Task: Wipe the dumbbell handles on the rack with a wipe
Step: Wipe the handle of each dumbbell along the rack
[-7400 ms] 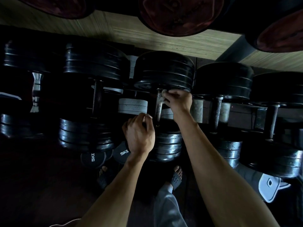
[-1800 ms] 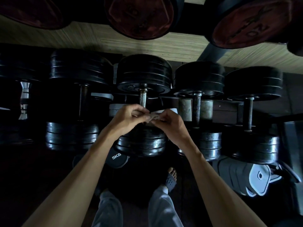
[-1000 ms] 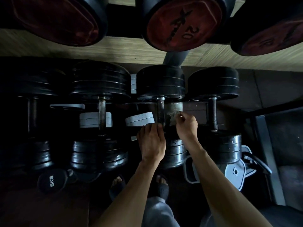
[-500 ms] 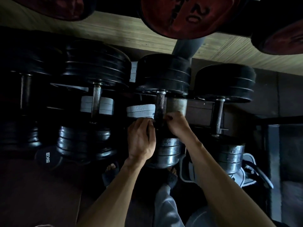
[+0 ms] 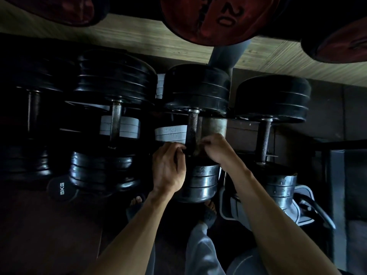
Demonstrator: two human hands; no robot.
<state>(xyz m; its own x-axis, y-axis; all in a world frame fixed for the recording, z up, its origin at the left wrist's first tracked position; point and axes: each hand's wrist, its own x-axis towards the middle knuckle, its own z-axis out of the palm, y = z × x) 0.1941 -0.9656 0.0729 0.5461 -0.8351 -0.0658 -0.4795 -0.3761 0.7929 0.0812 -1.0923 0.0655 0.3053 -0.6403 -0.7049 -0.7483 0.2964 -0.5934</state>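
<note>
Several black dumbbells lie side by side on a rack, seen from above. The middle dumbbell has a knurled metal handle point(image 5: 193, 126). My right hand point(image 5: 215, 148) grips the lower end of that handle from the right, fingers curled round it, with a crumpled, dim wipe point(image 5: 198, 149) barely showing under the fingers. My left hand point(image 5: 168, 167) has curled fingers against the same handle's lower end from the left. Neighbouring handles stand to the left point(image 5: 115, 124) and right point(image 5: 265, 139).
Red-faced weight plates point(image 5: 214, 18) hang overhead on an upper tier. A grey post point(image 5: 226, 54) rises behind the middle dumbbell. A small 5KG dumbbell point(image 5: 60, 188) lies low at the left. My sandalled feet point(image 5: 137, 205) stand below the rack. A white-edged object point(image 5: 301, 207) sits at lower right.
Half a second ago both hands were at this handle's lower end; they have hardly shifted. A second ago my right hand held the wipe beside the handle, not around it.
</note>
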